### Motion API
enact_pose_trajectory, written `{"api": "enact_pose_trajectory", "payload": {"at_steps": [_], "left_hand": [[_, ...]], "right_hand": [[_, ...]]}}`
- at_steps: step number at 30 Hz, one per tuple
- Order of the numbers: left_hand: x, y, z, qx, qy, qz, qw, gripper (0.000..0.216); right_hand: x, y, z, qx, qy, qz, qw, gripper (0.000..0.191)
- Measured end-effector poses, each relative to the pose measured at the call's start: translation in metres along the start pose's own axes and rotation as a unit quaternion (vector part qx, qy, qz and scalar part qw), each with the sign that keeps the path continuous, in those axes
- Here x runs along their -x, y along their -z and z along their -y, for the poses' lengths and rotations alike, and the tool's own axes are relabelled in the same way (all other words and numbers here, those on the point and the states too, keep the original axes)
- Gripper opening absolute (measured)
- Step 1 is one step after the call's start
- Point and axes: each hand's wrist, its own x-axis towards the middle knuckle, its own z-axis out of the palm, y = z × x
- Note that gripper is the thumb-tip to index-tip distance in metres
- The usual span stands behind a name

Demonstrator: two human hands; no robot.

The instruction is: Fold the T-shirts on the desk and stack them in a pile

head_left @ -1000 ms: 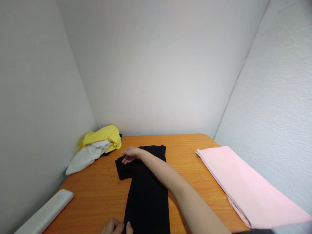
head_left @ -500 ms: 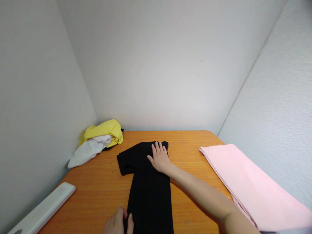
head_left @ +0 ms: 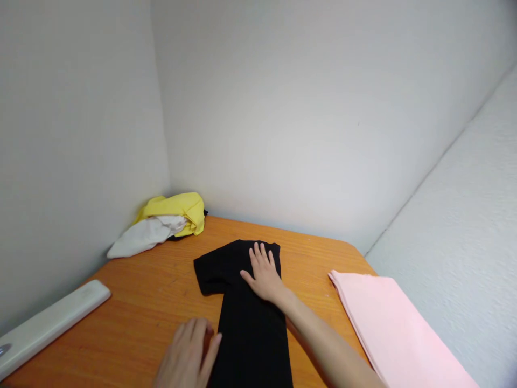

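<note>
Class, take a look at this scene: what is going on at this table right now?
A person is working on a black T-shirt laid out on an orange wooden table. It is folded into a long strip, with one sleeve sticking out to the left. The right hand lies flat on the shirt's upper part, and the left hand rests at its near left edge. A pile of yellow and white clothes sits in the far left corner, a folded pink cloth lies to the right, and a white bar lies near the left wall.

Home nook: clothes (head_left: 169, 223), wood table (head_left: 153, 291)
</note>
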Motion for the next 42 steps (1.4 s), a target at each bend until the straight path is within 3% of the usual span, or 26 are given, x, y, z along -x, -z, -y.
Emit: {"api": "enact_pose_trajectory", "payload": {"at_steps": [3,7,13,17,20,24,26,31,37,42], "left_hand": [[-0.045,0.011,0.005,-0.003,-0.017,-0.053,0.998,0.034],[-0.089,0.011,0.006,-0.048,-0.053,-0.024,0.997,0.041],[-0.094,0.016,0.006,-0.131,-0.036,0.056,0.989,0.022],[-0.123,0.022,0.000,-0.102,-0.072,0.050,0.991,0.024],[-0.163,0.010,-0.011,-0.082,-0.153,0.049,0.984,0.039],[-0.200,-0.024,-0.018,-0.082,-0.214,0.096,0.969,0.041],[-0.205,-0.040,-0.013,-0.088,-0.217,0.106,0.966,0.044],[-0.202,-0.065,0.013,-0.082,-0.185,0.088,0.975,0.053],[-0.202,-0.070,0.017,-0.046,-0.179,0.092,0.978,0.053],[-0.205,-0.049,0.015,-0.040,-0.166,0.103,0.980,0.057]], "right_hand": [[0.010,-0.008,0.029,-0.041,0.017,0.012,0.999,0.078],[0.020,-0.020,0.050,-0.057,0.012,0.012,0.998,0.077],[0.018,-0.015,0.050,-0.083,0.038,0.010,0.996,0.079],[0.033,0.003,0.059,-0.104,0.024,0.008,0.994,0.081],[0.069,0.014,0.079,-0.116,0.028,0.027,0.992,0.088],[0.116,0.017,0.102,-0.141,0.082,0.091,0.982,0.100],[0.124,0.013,0.107,-0.151,0.082,0.122,0.977,0.103],[0.116,-0.009,0.103,-0.147,0.052,0.158,0.975,0.050],[0.120,-0.027,0.102,-0.133,0.069,0.134,0.980,0.049],[0.116,0.005,0.088,-0.171,0.104,0.128,0.971,0.060]]}}
